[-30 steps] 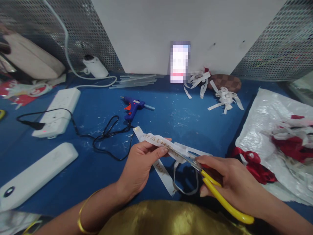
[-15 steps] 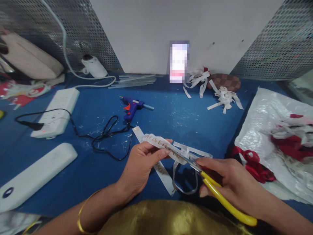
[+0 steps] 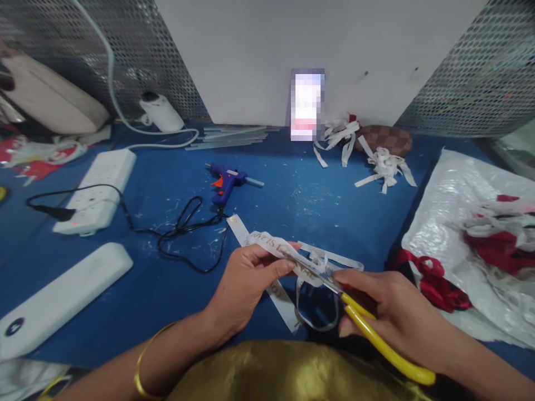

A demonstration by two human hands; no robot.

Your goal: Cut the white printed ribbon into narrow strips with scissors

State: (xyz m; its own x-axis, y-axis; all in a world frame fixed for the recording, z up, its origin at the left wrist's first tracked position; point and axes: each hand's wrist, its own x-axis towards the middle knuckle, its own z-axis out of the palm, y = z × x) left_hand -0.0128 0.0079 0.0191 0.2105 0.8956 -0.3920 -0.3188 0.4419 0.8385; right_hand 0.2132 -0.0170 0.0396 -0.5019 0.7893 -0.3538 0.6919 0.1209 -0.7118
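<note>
Nearer the glue gun (image 3: 226, 182), the left hand (image 3: 242, 280) pinches the white ribbon (image 3: 266, 241), its long axis along the scissors (image 3: 361, 323) gripped by the right hand (image 3: 403, 313)

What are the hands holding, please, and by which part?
Left hand pinches white ribbon by its printed stretch; right hand grips scissors by the yellow handles.
</note>
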